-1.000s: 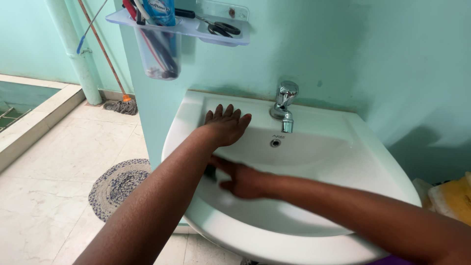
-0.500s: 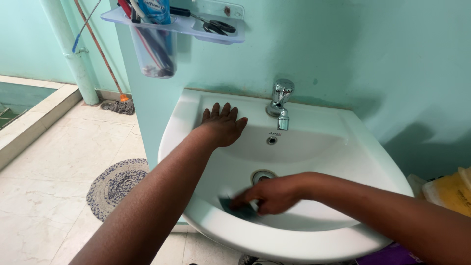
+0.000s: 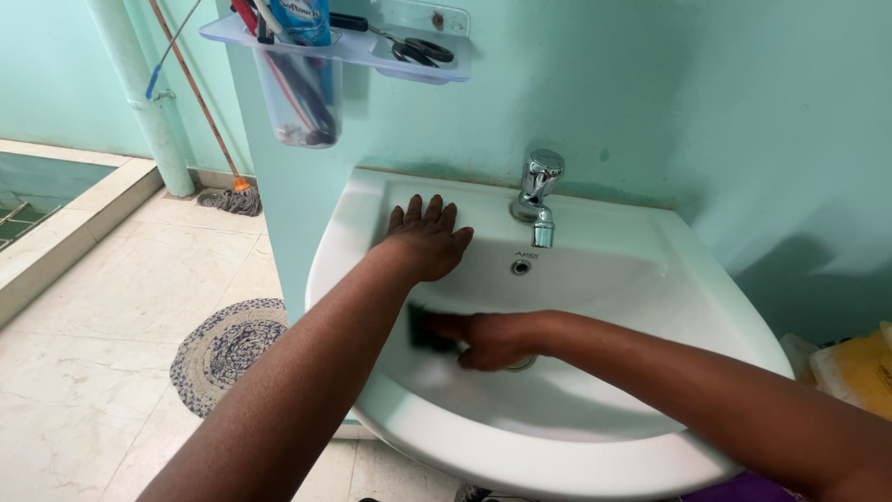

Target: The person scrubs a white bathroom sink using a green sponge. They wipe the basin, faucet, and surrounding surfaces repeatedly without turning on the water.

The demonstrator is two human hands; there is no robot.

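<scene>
A dark scrubbing pad (image 3: 425, 331) sits low on the left inner wall of the white sink (image 3: 650, 307), pressed there by the right hand (image 3: 488, 339), whose fingers are curled tight around it. The left hand (image 3: 426, 240) lies flat with fingers spread on the sink's back left ledge, left of the chrome tap (image 3: 539, 195). Above on the pale green wall hangs a clear shelf (image 3: 362, 51) bearing scissors (image 3: 413, 48), and a round woven mat (image 3: 223, 349) lies on the tiled floor.
</scene>
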